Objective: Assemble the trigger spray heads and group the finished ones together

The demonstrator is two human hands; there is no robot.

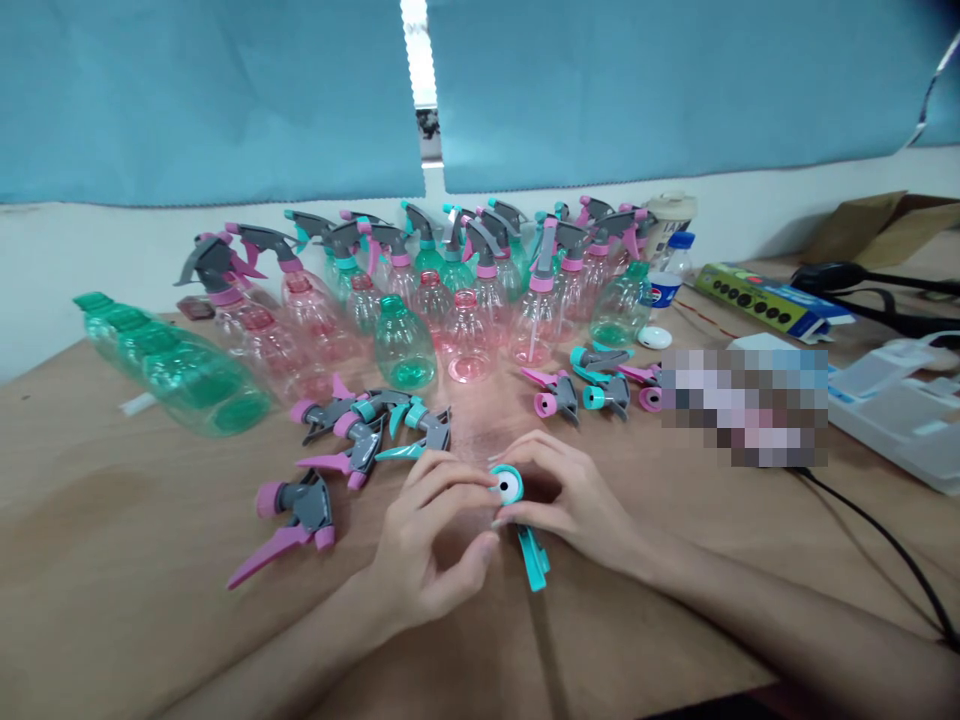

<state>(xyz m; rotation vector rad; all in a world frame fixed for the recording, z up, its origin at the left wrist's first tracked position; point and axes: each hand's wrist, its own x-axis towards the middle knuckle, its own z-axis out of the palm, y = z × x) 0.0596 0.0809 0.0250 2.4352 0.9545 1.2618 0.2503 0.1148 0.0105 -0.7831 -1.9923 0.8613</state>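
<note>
A spray trigger head (534, 560) with a turquoise collar and trigger is held above the table by my right hand (574, 495), its fingers and thumb around the collar. The collar's open end faces me, showing a white disc (511, 487) with a dark hole in the middle. My left hand (439, 535) has its fingertips at the left edge of the collar, touching the disc, while its thumb stays apart below. Left of it lies a pink-and-grey trigger head (300, 515). Beyond that is a cluster of pink and turquoise trigger heads (364, 445).
Behind stand several pink and green bottles (405, 345), many fitted with trigger heads. Green bottles (202, 375) lie at left. More trigger heads (555, 395) lie right of centre. Rightward are a Pepsi bottle (664, 290), a coloured box (765, 300), a plastic case (900, 420) and a black cable (885, 540).
</note>
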